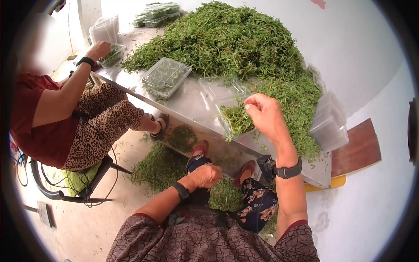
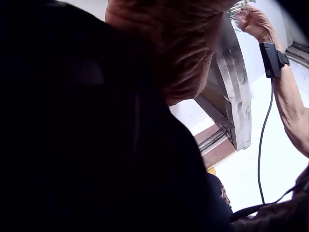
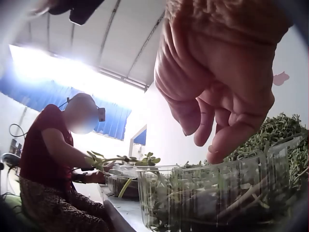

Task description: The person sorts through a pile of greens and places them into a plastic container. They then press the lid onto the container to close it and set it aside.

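My right hand (image 1: pixel 265 114) is raised over a clear plastic clamshell box (image 3: pixel 159 205) at the table's near edge. In the right wrist view its fingers hang loosely curled above the box rim, with nothing between them. Leafy green sprigs (image 1: pixel 238 120) fill the box, some spilling over its side. Its clear lid (image 1: pixel 222 89) lies folded back toward the pile. My left hand (image 1: pixel 205 176) is low by my lap, below the table edge, its fingers bent down and mostly hidden. Only its wrinkled palm side (image 2: pixel 183 63) shows in the left wrist view.
A big heap of greens (image 1: pixel 227 37) covers the table's far side. Left of my box stands a closed filled box (image 1: pixel 166 77); stacked empty boxes (image 1: pixel 328 122) stand at right. Another person (image 1: pixel 48 118) sits at left, handling a box. More greens (image 1: pixel 159 168) lie on the floor.
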`<action>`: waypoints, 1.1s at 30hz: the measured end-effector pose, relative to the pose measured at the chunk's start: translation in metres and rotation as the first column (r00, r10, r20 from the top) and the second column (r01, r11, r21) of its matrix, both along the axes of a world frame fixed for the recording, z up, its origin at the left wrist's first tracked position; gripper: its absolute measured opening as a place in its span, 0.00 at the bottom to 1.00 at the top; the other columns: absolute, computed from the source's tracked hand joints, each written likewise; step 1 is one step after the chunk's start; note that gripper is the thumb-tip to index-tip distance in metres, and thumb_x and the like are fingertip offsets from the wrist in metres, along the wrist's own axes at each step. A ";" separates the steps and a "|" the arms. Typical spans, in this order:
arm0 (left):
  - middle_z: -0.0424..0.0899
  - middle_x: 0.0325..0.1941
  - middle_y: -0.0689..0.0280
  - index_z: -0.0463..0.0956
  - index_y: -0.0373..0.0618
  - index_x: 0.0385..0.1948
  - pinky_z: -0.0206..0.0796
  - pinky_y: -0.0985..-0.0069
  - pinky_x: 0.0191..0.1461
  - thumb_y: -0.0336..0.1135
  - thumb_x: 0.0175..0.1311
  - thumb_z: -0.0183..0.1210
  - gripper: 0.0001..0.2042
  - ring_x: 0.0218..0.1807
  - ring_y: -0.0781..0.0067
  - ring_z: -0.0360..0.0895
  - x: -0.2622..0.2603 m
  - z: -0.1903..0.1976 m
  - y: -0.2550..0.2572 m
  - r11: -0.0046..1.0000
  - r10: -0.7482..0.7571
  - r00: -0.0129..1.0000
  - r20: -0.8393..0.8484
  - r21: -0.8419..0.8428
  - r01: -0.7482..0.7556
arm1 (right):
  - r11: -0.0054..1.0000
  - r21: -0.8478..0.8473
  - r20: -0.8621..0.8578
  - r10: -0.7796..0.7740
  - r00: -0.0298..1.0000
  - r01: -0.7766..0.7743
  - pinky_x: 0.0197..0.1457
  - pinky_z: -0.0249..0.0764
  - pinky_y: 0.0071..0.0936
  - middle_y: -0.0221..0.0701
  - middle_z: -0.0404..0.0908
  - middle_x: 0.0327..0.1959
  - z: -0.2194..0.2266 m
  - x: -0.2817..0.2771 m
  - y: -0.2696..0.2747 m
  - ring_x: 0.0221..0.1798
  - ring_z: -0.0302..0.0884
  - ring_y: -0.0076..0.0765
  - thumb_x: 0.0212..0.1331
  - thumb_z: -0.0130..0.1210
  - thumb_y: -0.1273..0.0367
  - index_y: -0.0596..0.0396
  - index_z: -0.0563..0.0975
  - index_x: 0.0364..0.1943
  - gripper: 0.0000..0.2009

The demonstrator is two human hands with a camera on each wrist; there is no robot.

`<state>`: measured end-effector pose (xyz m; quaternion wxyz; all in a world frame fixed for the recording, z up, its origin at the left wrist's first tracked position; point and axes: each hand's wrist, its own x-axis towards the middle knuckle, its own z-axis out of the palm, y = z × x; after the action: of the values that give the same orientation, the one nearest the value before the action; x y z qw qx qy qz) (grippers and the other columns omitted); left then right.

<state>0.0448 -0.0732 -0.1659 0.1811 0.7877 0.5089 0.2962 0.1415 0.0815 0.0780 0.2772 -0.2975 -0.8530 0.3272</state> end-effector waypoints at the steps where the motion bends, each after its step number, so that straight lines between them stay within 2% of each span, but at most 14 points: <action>1: 0.77 0.34 0.61 0.74 0.43 0.27 0.67 0.62 0.46 0.31 0.53 0.59 0.04 0.40 0.55 0.76 0.001 0.000 0.001 1.000 0.000 1.000 -0.001 0.000 0.000 | 0.995 0.099 0.017 0.033 0.999 -0.035 0.37 0.76 0.32 0.37 0.83 0.26 0.002 0.001 -0.004 0.32 0.82 0.37 0.52 0.54 0.72 0.57 0.79 0.37 0.09; 3: 0.75 0.30 0.59 0.73 0.43 0.21 0.69 0.64 0.41 0.31 0.49 0.57 0.04 0.34 0.53 0.76 0.002 0.000 0.002 0.985 0.000 0.999 0.048 0.173 -0.008 | 0.988 0.151 0.031 0.033 0.999 -0.037 0.38 0.76 0.34 0.38 0.83 0.28 0.003 0.001 -0.014 0.32 0.82 0.40 0.52 0.56 0.70 0.56 0.80 0.37 0.09; 4: 0.75 0.30 0.59 0.73 0.43 0.21 0.69 0.64 0.41 0.31 0.49 0.57 0.04 0.34 0.53 0.76 0.002 0.001 0.002 0.985 0.004 0.999 0.046 0.171 -0.012 | 0.979 0.201 0.048 0.033 0.998 -0.042 0.38 0.76 0.35 0.39 0.83 0.30 0.002 0.000 -0.018 0.33 0.82 0.43 0.52 0.58 0.68 0.55 0.80 0.36 0.09; 6: 0.77 0.32 0.58 0.75 0.41 0.24 0.70 0.63 0.43 0.30 0.51 0.57 0.04 0.36 0.53 0.76 0.003 0.005 0.002 0.998 0.051 0.993 0.104 0.035 -0.055 | 0.973 0.227 0.044 0.036 0.998 -0.045 0.38 0.76 0.37 0.40 0.83 0.29 0.002 -0.002 -0.024 0.33 0.82 0.46 0.51 0.60 0.66 0.54 0.80 0.35 0.10; 7: 0.77 0.32 0.58 0.75 0.41 0.24 0.70 0.63 0.43 0.30 0.51 0.57 0.04 0.36 0.53 0.76 0.001 0.008 0.002 0.998 0.056 0.993 0.104 0.032 -0.059 | 0.966 0.252 0.101 0.038 0.994 -0.063 0.38 0.76 0.38 0.40 0.83 0.29 0.004 -0.003 -0.026 0.33 0.82 0.46 0.50 0.61 0.65 0.55 0.80 0.35 0.11; 9: 0.79 0.36 0.57 0.76 0.39 0.28 0.70 0.63 0.44 0.30 0.54 0.57 0.04 0.40 0.52 0.77 -0.003 0.014 0.002 0.989 0.148 0.926 0.346 -0.052 -0.139 | 0.958 0.275 0.157 0.042 0.987 -0.084 0.38 0.75 0.39 0.40 0.83 0.29 0.003 -0.005 -0.029 0.33 0.81 0.46 0.49 0.62 0.64 0.55 0.80 0.35 0.12; 11: 0.79 0.37 0.56 0.77 0.39 0.29 0.70 0.64 0.45 0.30 0.55 0.57 0.05 0.40 0.51 0.78 -0.005 0.011 0.003 0.989 0.150 0.933 0.326 -0.039 -0.145 | 0.912 0.395 0.225 0.024 0.974 -0.113 0.38 0.75 0.40 0.41 0.82 0.29 -0.001 -0.007 -0.032 0.33 0.81 0.48 0.47 0.63 0.61 0.57 0.80 0.33 0.14; 15: 0.79 0.38 0.56 0.77 0.39 0.31 0.71 0.64 0.44 0.30 0.56 0.57 0.05 0.40 0.51 0.78 -0.004 0.009 0.002 0.992 0.124 0.964 0.235 -0.046 -0.116 | 0.891 0.437 0.267 0.004 0.964 -0.124 0.38 0.74 0.41 0.42 0.81 0.28 -0.004 -0.012 -0.041 0.33 0.80 0.49 0.45 0.64 0.60 0.58 0.80 0.31 0.16; 17: 0.79 0.38 0.56 0.77 0.39 0.31 0.71 0.64 0.44 0.30 0.56 0.57 0.05 0.40 0.51 0.78 -0.003 0.005 0.003 0.992 0.122 0.968 0.221 -0.038 -0.116 | 0.819 0.562 0.196 0.004 0.981 -0.115 0.36 0.74 0.42 0.42 0.79 0.26 -0.007 -0.013 -0.042 0.32 0.78 0.50 0.44 0.63 0.61 0.58 0.79 0.27 0.14; 20: 0.79 0.37 0.56 0.76 0.39 0.30 0.71 0.64 0.44 0.30 0.56 0.57 0.05 0.40 0.51 0.78 -0.003 0.005 0.004 0.992 0.124 0.968 0.216 -0.025 -0.122 | 0.758 0.640 0.133 0.052 0.990 -0.126 0.34 0.73 0.43 0.41 0.77 0.24 -0.012 -0.015 -0.043 0.31 0.77 0.49 0.43 0.60 0.66 0.58 0.76 0.23 0.09; 27: 0.80 0.38 0.57 0.76 0.40 0.30 0.71 0.64 0.44 0.30 0.55 0.56 0.05 0.40 0.52 0.78 -0.003 0.008 0.003 0.991 0.132 0.973 0.192 -0.003 -0.134 | 0.683 0.720 0.125 0.042 0.991 -0.120 0.31 0.72 0.41 0.40 0.76 0.21 -0.018 -0.019 -0.040 0.27 0.76 0.47 0.43 0.55 0.74 0.57 0.74 0.18 0.03; 30: 0.80 0.38 0.58 0.77 0.40 0.29 0.72 0.64 0.44 0.30 0.55 0.57 0.05 0.40 0.52 0.78 -0.002 0.007 0.002 0.990 0.141 0.972 0.187 -0.001 -0.144 | 0.751 0.660 0.029 -0.004 1.000 -0.016 0.30 0.72 0.38 0.41 0.77 0.21 -0.017 -0.020 -0.035 0.25 0.77 0.47 0.45 0.55 0.74 0.58 0.75 0.20 0.03; 32: 0.80 0.38 0.58 0.76 0.40 0.29 0.72 0.64 0.44 0.30 0.55 0.57 0.05 0.40 0.52 0.78 -0.002 0.008 0.001 0.989 0.147 0.972 0.185 -0.001 -0.149 | 0.954 0.281 -0.183 -0.051 0.982 0.102 0.30 0.74 0.36 0.42 0.78 0.21 -0.009 -0.018 -0.029 0.22 0.77 0.42 0.49 0.54 0.75 0.62 0.76 0.22 0.04; 33: 0.80 0.38 0.57 0.76 0.40 0.29 0.72 0.64 0.44 0.30 0.55 0.57 0.04 0.40 0.52 0.78 -0.002 0.009 0.001 0.988 0.151 0.972 0.182 0.000 -0.153 | 0.995 0.067 -0.220 -0.057 0.974 0.073 0.27 0.74 0.30 0.39 0.79 0.23 -0.008 -0.019 -0.023 0.22 0.76 0.33 0.54 0.53 0.76 0.64 0.77 0.26 0.05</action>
<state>0.0431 -0.0720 -0.1572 0.1981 0.7174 0.5469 0.3833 0.1228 0.0588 0.0701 0.3905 -0.2771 -0.8188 0.3166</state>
